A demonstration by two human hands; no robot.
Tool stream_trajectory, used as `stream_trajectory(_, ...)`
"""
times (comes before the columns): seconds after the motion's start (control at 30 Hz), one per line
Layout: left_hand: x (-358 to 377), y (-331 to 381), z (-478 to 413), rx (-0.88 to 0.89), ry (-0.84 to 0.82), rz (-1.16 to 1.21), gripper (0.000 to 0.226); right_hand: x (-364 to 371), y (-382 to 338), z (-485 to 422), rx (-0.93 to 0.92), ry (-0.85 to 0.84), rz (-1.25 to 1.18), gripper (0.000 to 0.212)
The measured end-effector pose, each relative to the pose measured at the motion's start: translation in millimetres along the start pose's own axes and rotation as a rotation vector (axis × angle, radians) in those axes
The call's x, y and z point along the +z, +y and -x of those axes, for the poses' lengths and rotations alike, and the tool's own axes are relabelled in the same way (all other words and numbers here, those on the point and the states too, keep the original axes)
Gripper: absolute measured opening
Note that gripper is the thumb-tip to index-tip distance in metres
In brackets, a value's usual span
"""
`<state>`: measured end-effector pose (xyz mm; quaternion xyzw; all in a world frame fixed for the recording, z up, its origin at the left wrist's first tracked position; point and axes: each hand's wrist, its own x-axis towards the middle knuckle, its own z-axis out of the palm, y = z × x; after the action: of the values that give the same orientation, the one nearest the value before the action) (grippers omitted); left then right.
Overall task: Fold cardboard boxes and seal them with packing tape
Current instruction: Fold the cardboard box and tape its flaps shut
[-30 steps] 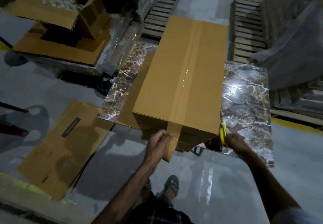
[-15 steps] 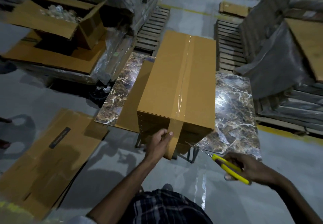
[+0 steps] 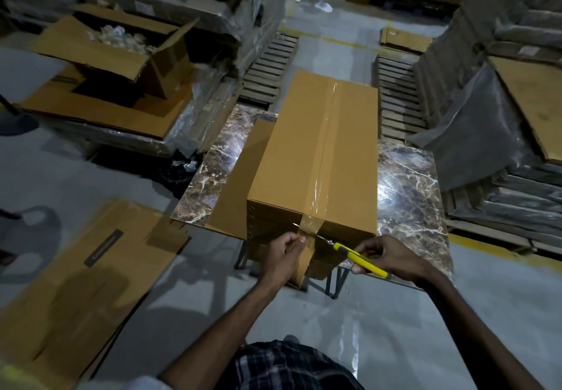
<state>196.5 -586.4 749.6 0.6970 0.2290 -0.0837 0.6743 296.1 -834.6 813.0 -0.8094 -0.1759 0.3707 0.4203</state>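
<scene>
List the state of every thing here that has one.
Long box: closed, top seam taped, on table.
Roll: gripped by left hand.
Tape: stuck along seam, runs down to roll.
Knife: blade out, beside tape, in right hand.
Far box: flaps open, filled.
Floor cardboard: flat, unfolded.

Reaches forward, pinches glossy brown tape strip (image 3: 310, 226) with left hand (image 3: 281, 257), apparently wraps right hand (image 3: 392, 257) round slim yellow utility knife (image 3: 360, 260).

I can read no text from here; the dark label (image 3: 103, 248) on the flattened cardboard (image 3: 60, 313) is too blurred.
</scene>
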Motion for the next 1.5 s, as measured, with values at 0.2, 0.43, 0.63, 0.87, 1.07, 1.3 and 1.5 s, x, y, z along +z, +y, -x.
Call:
stream_trajectory(0.2, -3, -2, -3, -0.004, -0.006, 0.001, 0.015, -8, 3, -8, -0.042, 0.03, 0.02, 0.042)
stream_trajectory(0.43, -7, -4, -1, -0.046, -0.035, -0.147, 0.021, -18, 0, -11, -0.025, -0.037, -0.063, 0.04)
stream_trajectory(0.63, -19, -45, 15, -0.116, -0.056, -0.229, 0.014, -4, 11, -10, -0.025, -0.101, 0.28, 0.025)
stream_trajectory(0.87, -25, -48, 28, -0.078, -0.027, -0.315, 0.023, 27, 106, 23, 0.17, 0.083, 0.317, 0.026)
stream_trajectory(1.07, -23, -42, 32, -0.078, -0.022, -0.312, 0.028, 1, 176, 51, 0.279, 0.377, 0.376, 0.035)
stream_trajectory(1.3, 0, -23, 34, -0.017, -0.015, -0.315, 0.015, -47, 192, 9, 0.299, 0.658, 0.485, 0.017)
stream_trajectory(1.5, 35, 3, 31, 0.017, -0.053, -0.319, 0.022, -44, 220, -43, 0.397, 0.717, 0.448, 0.032)
